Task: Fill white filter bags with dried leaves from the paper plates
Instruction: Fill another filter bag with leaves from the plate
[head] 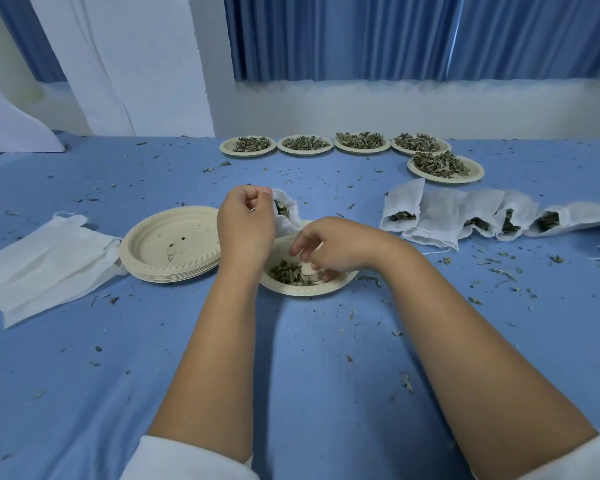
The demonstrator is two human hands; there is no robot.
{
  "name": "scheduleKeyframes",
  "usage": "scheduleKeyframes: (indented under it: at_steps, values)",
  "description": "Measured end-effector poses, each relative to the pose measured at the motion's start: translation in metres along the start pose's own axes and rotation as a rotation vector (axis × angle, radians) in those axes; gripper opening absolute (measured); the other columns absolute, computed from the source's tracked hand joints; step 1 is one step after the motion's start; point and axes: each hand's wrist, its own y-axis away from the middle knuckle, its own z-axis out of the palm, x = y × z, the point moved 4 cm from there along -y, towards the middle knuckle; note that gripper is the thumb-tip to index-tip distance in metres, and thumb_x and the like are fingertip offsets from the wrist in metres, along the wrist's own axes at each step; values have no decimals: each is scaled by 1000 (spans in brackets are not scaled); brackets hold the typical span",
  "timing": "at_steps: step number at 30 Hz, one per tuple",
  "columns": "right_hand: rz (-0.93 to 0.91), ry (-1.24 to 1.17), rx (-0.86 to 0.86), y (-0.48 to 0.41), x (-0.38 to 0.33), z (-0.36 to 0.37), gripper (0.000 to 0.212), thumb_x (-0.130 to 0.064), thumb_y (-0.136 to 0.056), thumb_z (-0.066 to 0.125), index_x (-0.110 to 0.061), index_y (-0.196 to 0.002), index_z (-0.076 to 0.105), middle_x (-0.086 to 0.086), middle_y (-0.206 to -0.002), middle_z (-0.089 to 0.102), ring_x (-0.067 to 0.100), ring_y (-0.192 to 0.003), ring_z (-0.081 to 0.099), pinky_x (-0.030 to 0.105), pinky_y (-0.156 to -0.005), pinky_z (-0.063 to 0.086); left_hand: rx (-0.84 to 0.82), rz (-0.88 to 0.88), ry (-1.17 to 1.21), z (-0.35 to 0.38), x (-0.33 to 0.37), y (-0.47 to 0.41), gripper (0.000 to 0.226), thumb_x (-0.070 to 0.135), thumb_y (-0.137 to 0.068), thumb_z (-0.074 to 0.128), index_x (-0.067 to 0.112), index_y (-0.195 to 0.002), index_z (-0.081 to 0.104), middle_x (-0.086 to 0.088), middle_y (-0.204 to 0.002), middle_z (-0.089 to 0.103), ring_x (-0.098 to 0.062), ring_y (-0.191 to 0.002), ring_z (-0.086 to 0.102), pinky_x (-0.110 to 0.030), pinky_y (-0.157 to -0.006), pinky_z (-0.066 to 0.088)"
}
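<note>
My left hand pinches the rim of a white filter bag and holds it open above a paper plate; dried leaves show inside the bag. On that plate lies a small heap of dried leaves. My right hand hovers low over the plate with its fingers loosely curled down toward the leaves. Whether it holds any leaves cannot be made out.
A stack of used paper plates sits left of my hands, with flat unfilled bags further left. Several filled bags lie at the right. Several leaf-laden plates line the far edge. Leaf crumbs litter the blue cloth.
</note>
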Motion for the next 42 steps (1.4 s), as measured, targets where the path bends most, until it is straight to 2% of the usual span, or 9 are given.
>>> scheduleKeyframes:
  at_steps: [7,10,12,14,18,22,29,36,42]
  values:
    - [-72,222,-116,-1,2,6,64,-21,-80,74,-36,-137,49,-19,-116,53,10,-107,59,18,-72,47,-7,-5,9,1,-1,0,12,23,-97,53,22,-88,61,11,-76,57,-2,-67,53,-19,-63,40]
    - [-121,197,-116,-7,-2,17,69,-23,-79,76,-37,-140,47,-14,-120,58,8,-97,64,18,-72,50,-10,-5,10,1,0,1,15,22,-96,53,24,-83,59,11,-75,58,-4,-67,54,-21,-65,41]
    - [-164,173,-134,-7,-6,22,64,-18,-79,71,-39,-136,52,-12,-97,66,0,-65,63,14,-54,46,-13,-5,14,0,0,2,16,22,-96,53,24,-82,58,9,-75,59,-8,-70,55,-23,-67,42]
    - [-202,177,-137,-6,-10,25,55,-15,-78,67,-40,-126,58,-10,-90,70,0,-54,58,13,-49,43,-15,-3,5,0,1,2,14,22,-97,53,23,-84,59,7,-77,60,-10,-73,57,-24,-69,43]
    - [-242,165,-118,-5,-15,31,47,-10,-79,64,-39,-116,65,-5,-104,72,16,-86,68,31,-73,56,-22,-4,6,0,1,2,12,23,-97,53,20,-90,61,4,-79,62,-11,-75,58,-24,-71,45]
    - [-272,143,-101,-5,-18,34,39,-6,-79,64,-30,-109,70,-10,-85,71,5,-66,59,21,-59,48,-22,1,4,0,1,1,12,22,-97,52,16,-95,63,5,-80,61,-11,-76,58,-23,-69,44]
    - [-277,115,-38,-12,-16,36,28,-10,-82,68,-22,-106,75,-2,-97,75,18,-88,68,37,-83,56,-23,-4,7,-1,2,2,11,22,-97,53,19,-92,61,2,-83,62,-13,-78,58,-25,-72,46]
    - [-214,100,71,-15,3,17,14,-18,-78,78,-26,-89,77,-9,-89,72,8,-85,64,26,-79,52,-8,-11,13,-1,-1,0,12,21,-97,52,19,-90,61,10,-77,59,-6,-69,55,-23,-68,43]
    - [-162,53,96,-12,12,5,15,-15,-78,78,-30,-77,75,-30,-55,58,-13,-54,51,4,-50,34,19,-11,20,-3,-3,-2,12,23,-97,52,20,-91,61,11,-78,59,-6,-71,55,-22,-66,42]
